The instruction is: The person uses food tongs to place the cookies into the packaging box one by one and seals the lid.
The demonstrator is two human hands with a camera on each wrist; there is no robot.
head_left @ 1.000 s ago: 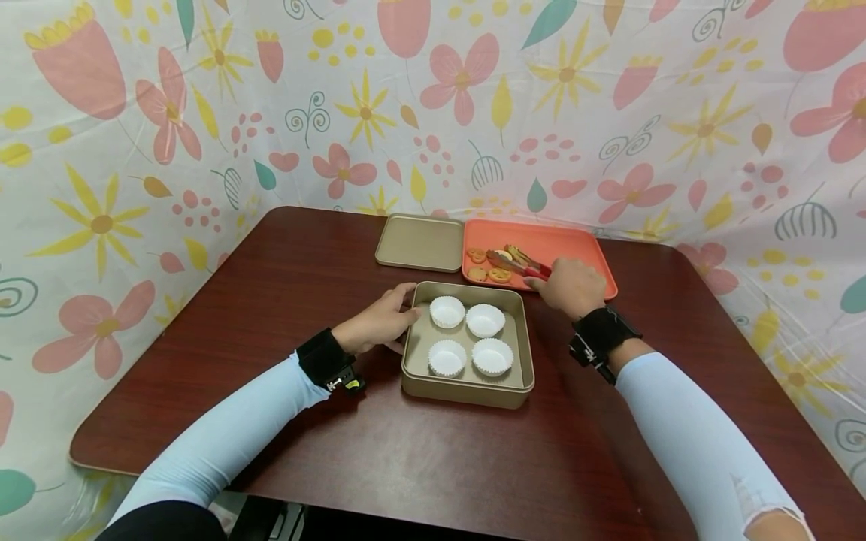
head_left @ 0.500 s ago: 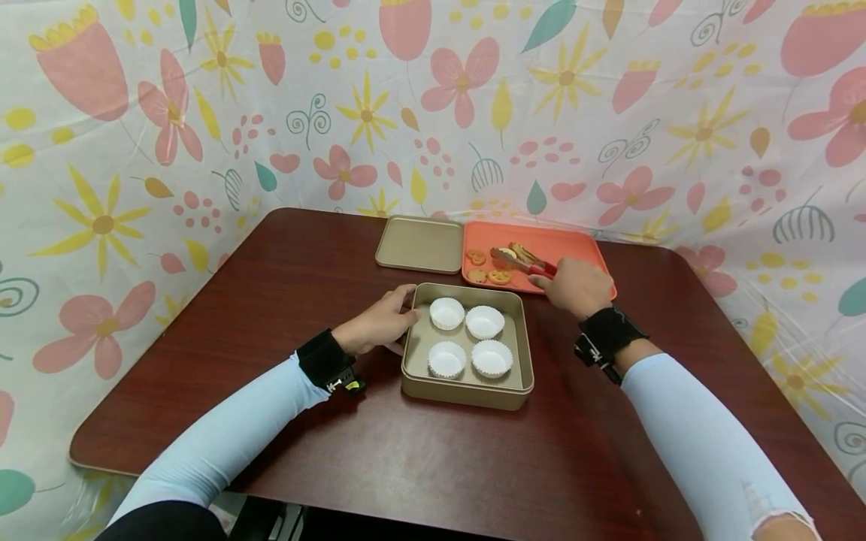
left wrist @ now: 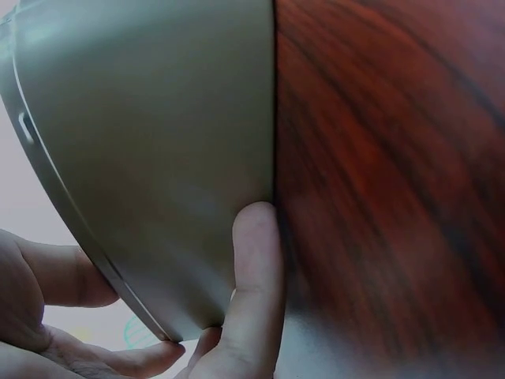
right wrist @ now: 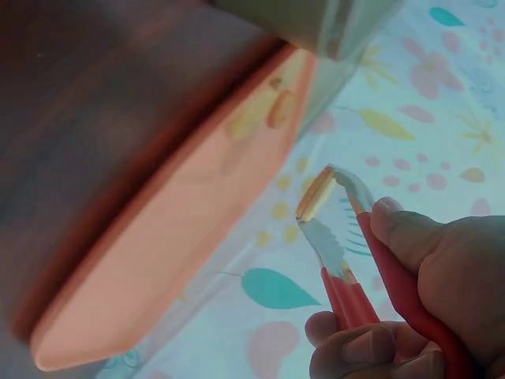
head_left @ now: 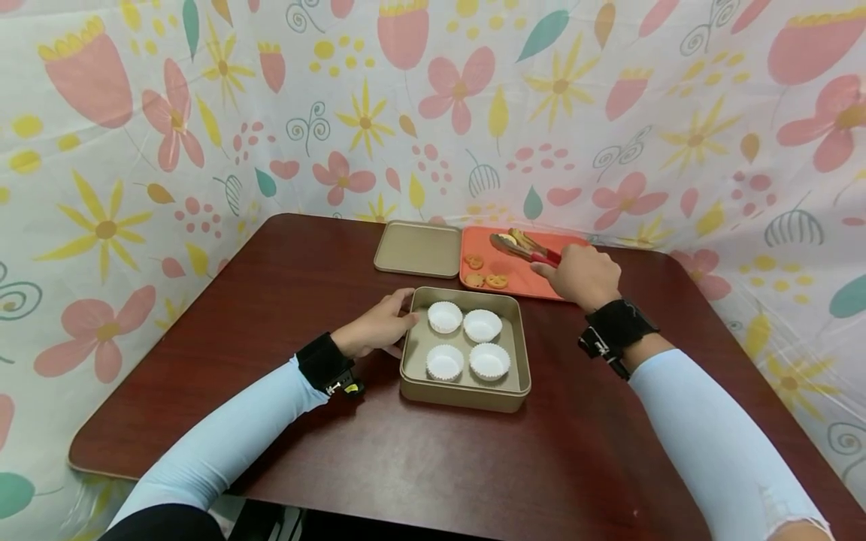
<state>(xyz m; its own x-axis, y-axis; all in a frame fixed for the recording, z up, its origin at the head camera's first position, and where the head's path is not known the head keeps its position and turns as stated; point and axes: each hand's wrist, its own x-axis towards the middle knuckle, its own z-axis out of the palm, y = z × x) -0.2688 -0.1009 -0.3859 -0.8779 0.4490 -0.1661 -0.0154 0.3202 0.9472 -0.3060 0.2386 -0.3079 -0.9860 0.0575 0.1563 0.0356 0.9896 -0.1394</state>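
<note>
My right hand (head_left: 585, 276) grips red-handled tongs (head_left: 521, 246) above the orange tray (head_left: 571, 242). In the right wrist view, a cookie (right wrist: 317, 194) is clamped between the metal tips of the tongs, clear of the tray. My left hand (head_left: 379, 324) holds the left side of a gold square tin (head_left: 467, 396), with one digit over the rim and other fingers against the outer wall (left wrist: 173, 158). Inside the tin stand several white paper cups, among them a front right cup (head_left: 490, 361) and a back left cup (head_left: 444, 317), with nothing in them.
Three cookies lie at the tray's left end: a pretzel-shaped one (head_left: 473, 261), a round one (head_left: 475, 280) and another pretzel-shaped one (head_left: 497, 281). A gold lid (head_left: 418, 248) lies left of the tray. A flowered cloth (head_left: 379, 90) hangs behind the dark wooden table (head_left: 304, 263).
The tongs have risen off the tray with the cookie, and my right hand has shifted slightly right. My left hand and the tin have stayed in place.
</note>
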